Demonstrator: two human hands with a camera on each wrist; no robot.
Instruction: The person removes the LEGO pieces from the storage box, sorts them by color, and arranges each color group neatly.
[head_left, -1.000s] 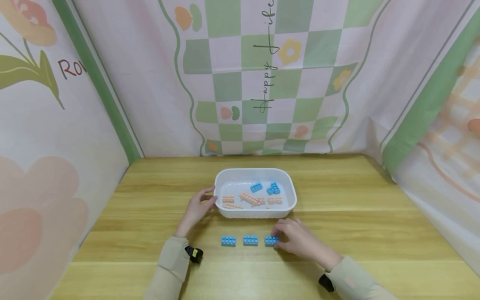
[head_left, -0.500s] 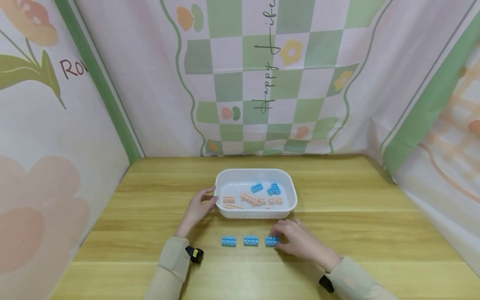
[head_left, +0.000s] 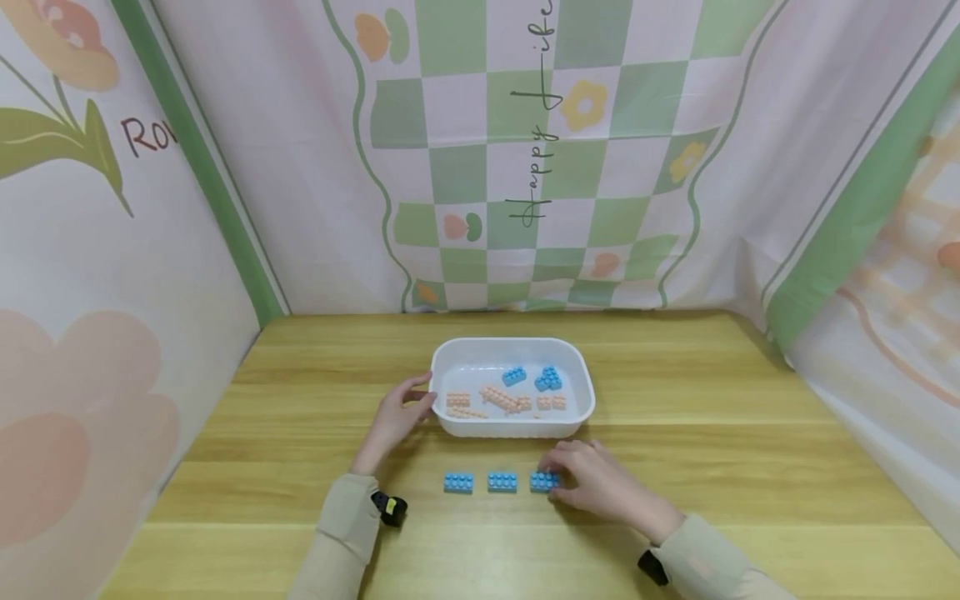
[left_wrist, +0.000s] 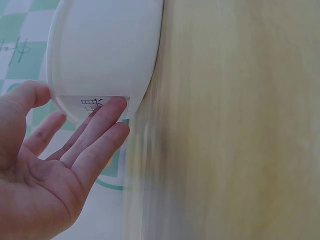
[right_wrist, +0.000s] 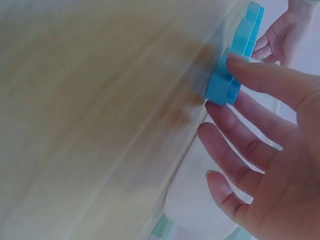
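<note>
Three blue toy building bricks lie in a row on the wooden table in the head view: a left brick (head_left: 458, 482), a middle brick (head_left: 502, 482) and a right brick (head_left: 543, 482). My right hand (head_left: 600, 479) pinches the right brick at its end between thumb and fingers; in the right wrist view the thumb (right_wrist: 270, 80) lies against this blue brick (right_wrist: 218, 86). My left hand (head_left: 393, 421) touches the left end of a white plastic tub (head_left: 510, 428). Its fingers (left_wrist: 102, 122) reach along the outer end wall, over a printed label (left_wrist: 90, 102), with the thumb at the rim.
Inside the tub are blue bricks (head_left: 549, 378) and several pale peach bricks (head_left: 498, 398), some joined together. A checked curtain (head_left: 525, 167) hangs behind the table (head_left: 300, 350), with printed cloth on both sides.
</note>
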